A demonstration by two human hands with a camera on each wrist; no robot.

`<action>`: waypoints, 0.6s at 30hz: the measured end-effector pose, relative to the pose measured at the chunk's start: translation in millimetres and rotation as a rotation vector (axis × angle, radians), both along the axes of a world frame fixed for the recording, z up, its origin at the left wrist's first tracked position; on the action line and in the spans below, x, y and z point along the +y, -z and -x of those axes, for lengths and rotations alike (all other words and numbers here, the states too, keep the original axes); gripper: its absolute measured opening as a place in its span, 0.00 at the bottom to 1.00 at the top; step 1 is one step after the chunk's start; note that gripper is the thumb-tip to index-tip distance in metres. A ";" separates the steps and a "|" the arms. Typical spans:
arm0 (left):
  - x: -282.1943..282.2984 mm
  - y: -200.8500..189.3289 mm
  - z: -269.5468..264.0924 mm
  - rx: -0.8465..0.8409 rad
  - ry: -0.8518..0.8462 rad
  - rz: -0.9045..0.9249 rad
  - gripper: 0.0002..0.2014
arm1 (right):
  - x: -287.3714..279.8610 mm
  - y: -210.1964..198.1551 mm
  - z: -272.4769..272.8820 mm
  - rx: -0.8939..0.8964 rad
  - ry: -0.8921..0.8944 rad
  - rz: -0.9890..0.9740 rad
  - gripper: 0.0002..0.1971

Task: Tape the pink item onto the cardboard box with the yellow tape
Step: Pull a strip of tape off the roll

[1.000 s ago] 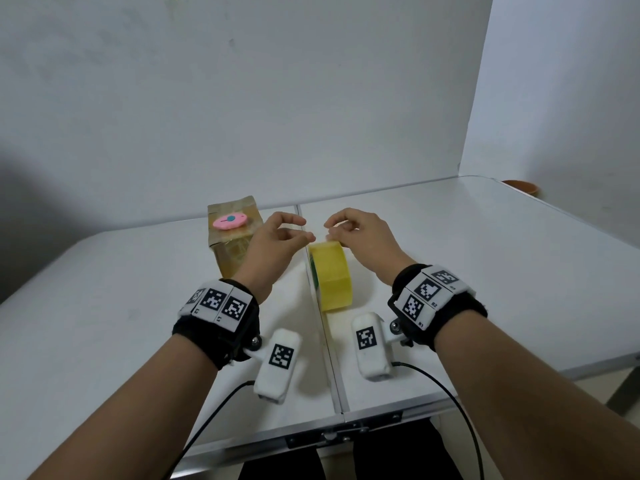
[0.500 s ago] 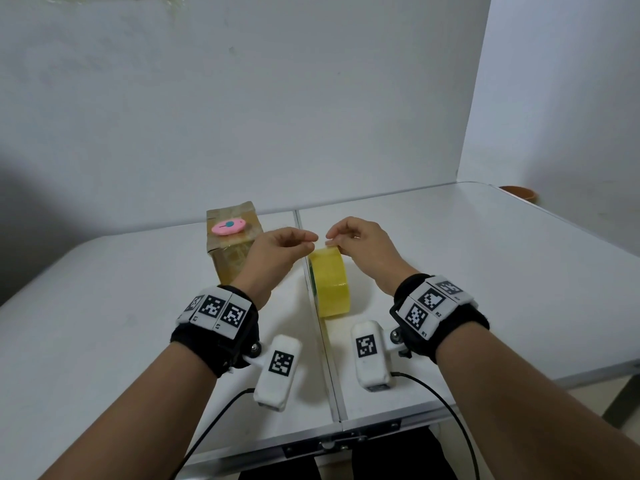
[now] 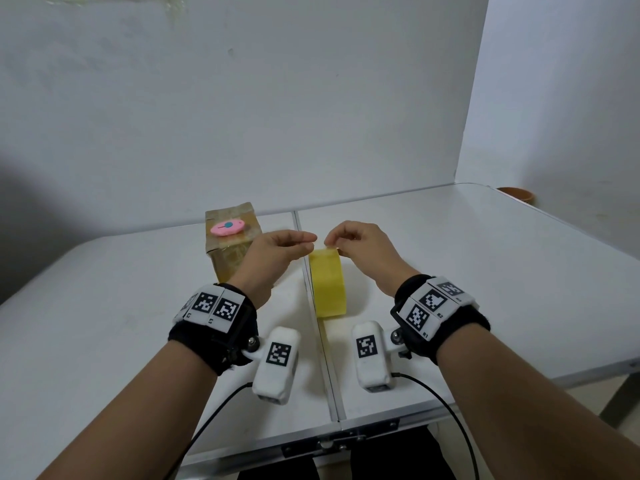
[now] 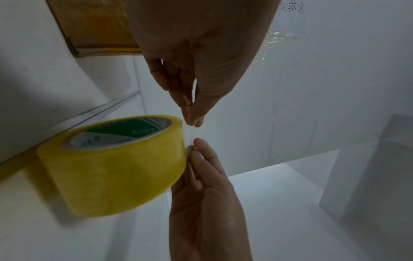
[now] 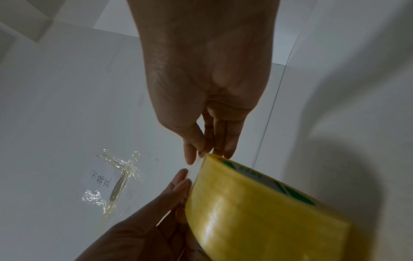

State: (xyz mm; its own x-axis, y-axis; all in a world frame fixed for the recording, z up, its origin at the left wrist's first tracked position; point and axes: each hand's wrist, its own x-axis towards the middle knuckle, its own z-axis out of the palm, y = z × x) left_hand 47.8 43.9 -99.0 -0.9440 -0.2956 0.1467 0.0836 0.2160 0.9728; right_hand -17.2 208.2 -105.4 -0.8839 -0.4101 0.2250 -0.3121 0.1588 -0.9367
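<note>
The head view looks forward and down from above at the white table [image 3: 450, 258], with both forearms entering from the bottom of the frame and the wall filling the upper half. The left wrist view sits close under the left hand [image 4: 196, 53], looking along it at the yellow tape roll [image 4: 116, 166] in the lower left. The right wrist view looks likewise along the right hand [image 5: 205, 74], roll at lower right. All three views share the roll and both hands' fingers.

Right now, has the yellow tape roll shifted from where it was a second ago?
No. The yellow tape roll stands on edge just right of the table seam, level with the cardboard box, as before.
</note>
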 end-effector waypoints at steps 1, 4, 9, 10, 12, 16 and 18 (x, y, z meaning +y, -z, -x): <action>-0.4 0.0 0.2 -0.001 0.002 0.003 0.11 | 0.0 -0.1 -0.1 -0.005 -0.002 0.008 0.15; -0.6 -1.1 0.3 -0.008 0.007 0.017 0.10 | 1.2 -0.3 0.0 -0.005 0.004 -0.006 0.11; 1.1 -3.1 0.9 -0.021 0.005 0.052 0.09 | 5.1 0.7 -1.7 0.002 -0.008 -0.014 0.09; 1.2 -3.4 0.8 -0.028 0.005 0.078 0.09 | 5.5 0.5 -1.5 -0.002 -0.007 -0.013 0.09; 1.5 -3.6 0.4 -0.040 0.002 0.139 0.09 | 6.2 -0.3 -0.6 -0.001 -0.003 -0.018 0.09; 1.9 -7.2 0.5 -0.037 -0.020 0.276 0.08 | 6.7 0.0 -0.1 0.018 0.006 -0.028 0.10; 2.0 -10.4 0.6 -0.043 -0.037 0.378 0.07 | 7.2 0.9 0.5 0.024 0.006 -0.029 0.10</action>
